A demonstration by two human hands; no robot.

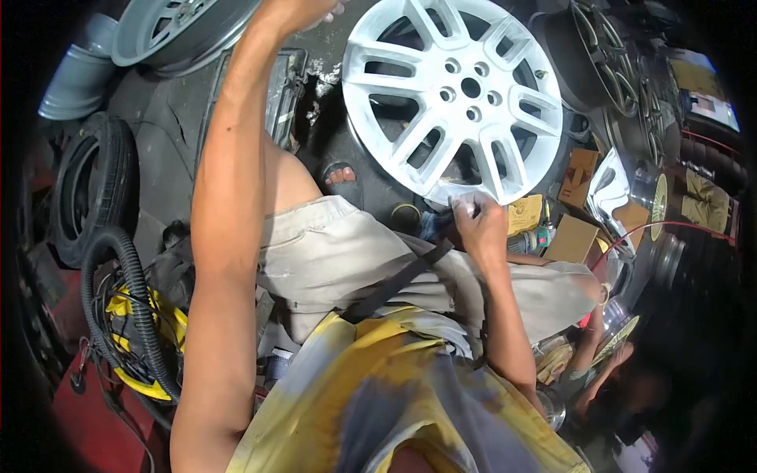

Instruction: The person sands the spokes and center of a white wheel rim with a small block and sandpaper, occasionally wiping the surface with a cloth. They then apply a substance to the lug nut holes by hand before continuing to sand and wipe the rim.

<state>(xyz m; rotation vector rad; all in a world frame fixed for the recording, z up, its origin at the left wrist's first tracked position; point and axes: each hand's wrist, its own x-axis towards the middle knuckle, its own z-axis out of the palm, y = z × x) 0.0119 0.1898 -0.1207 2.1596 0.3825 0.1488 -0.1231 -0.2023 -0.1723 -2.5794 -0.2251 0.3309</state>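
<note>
A white-grey alloy wheel (430,69) with paired spokes lies face up in front of my knees, its surface dusty and patchy. At the wheel's near edge is my right hand (482,225), its fingers bent and pressed together at the rim; I cannot tell what small thing they hold. My left hand (303,9) reaches far forward to the left of the wheel, partly cut off by the top of the view, with dusty fingertips and its grip hidden.
Another grey wheel (158,35) stands at the far left, above a black tyre (93,185). A ribbed hose (134,276) curls over a yellow-and-black machine (150,370). Cardboard boxes (574,239), a yellow packet (523,214) and more wheels (603,59) line the right. Another person's arm (595,331) shows at lower right.
</note>
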